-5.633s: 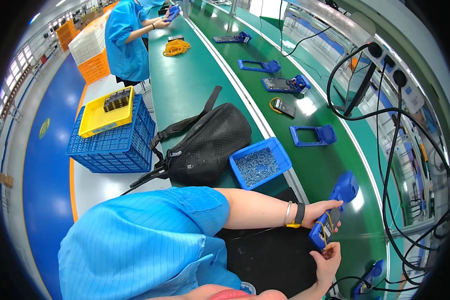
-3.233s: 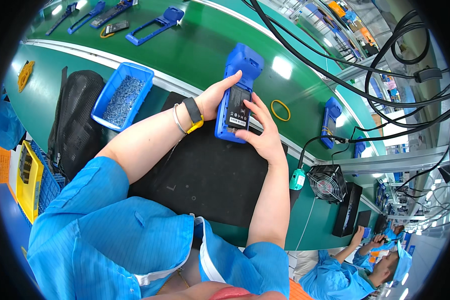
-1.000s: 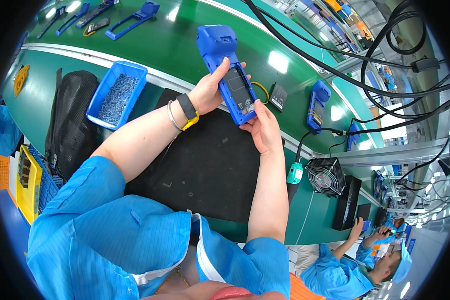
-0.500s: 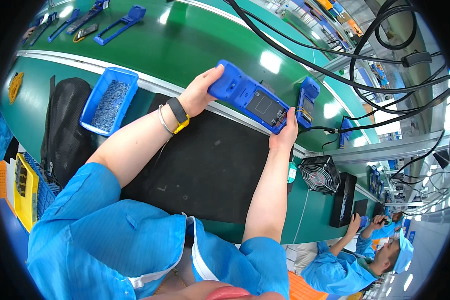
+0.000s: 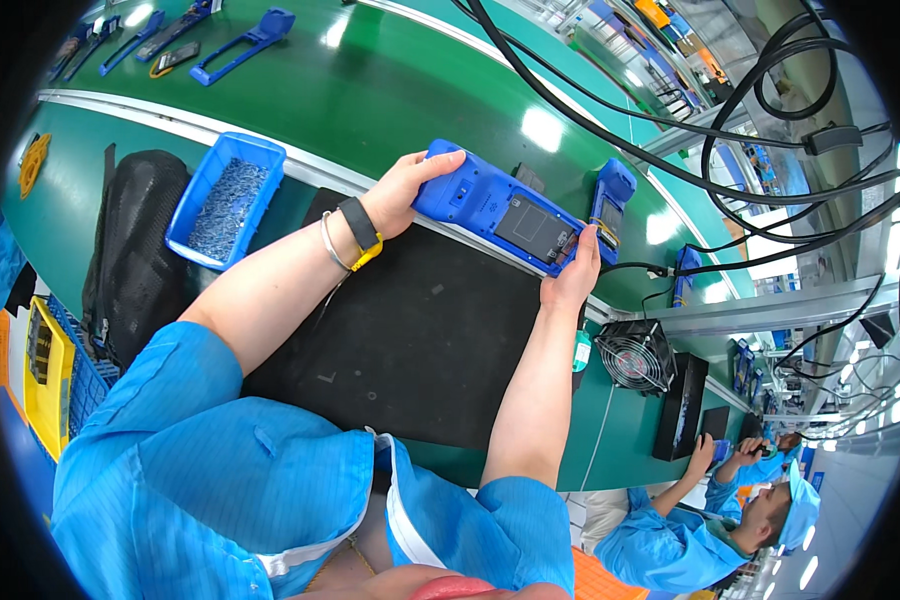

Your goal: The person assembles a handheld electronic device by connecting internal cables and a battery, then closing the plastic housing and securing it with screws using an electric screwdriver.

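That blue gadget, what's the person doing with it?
The person's left hand grips the blue gadget by its thick end, and the right hand holds its other end. Its open slot faces up, near the far edge of the black mat. Another blue gadget lies to the right; a blue bin of small bits sits to the left.

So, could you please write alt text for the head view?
A person's left hand and right hand hold opposite ends of a blue handheld device with a dark recess facing the camera. Nearby are a black mat, a blue bin of small parts and a black fan.
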`<action>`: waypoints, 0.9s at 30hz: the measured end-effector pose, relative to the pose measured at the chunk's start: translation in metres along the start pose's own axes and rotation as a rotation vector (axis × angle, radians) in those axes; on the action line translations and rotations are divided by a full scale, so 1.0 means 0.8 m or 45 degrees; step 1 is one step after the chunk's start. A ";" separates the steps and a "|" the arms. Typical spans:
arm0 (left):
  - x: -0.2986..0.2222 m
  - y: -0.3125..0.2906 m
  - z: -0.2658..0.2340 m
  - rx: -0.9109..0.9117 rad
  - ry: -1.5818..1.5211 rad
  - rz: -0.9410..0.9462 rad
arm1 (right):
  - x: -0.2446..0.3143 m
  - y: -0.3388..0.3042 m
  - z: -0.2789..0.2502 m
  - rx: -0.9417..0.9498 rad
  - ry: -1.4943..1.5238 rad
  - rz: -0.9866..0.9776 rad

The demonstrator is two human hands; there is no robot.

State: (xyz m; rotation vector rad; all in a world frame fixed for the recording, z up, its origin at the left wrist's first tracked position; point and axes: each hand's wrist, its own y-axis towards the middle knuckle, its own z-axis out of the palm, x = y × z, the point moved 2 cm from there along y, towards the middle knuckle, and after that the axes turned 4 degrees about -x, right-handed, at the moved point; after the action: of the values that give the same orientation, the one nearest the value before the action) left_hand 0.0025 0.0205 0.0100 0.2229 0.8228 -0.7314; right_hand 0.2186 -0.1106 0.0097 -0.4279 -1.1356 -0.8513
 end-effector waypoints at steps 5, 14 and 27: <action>0.003 0.000 0.000 0.061 -0.018 0.006 | 0.000 -0.001 -0.001 -0.023 0.072 -0.020; 0.005 0.006 -0.003 0.040 0.088 0.051 | 0.006 -0.004 0.000 -0.048 0.066 -0.055; 0.001 -0.002 0.000 0.070 -0.009 -0.068 | 0.010 0.006 -0.020 0.192 -0.028 0.054</action>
State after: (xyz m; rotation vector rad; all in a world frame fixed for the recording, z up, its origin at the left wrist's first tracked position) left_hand 0.0019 0.0184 0.0095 0.2482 0.8054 -0.8051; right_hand 0.2336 -0.1214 0.0117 -0.3364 -1.1980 -0.7198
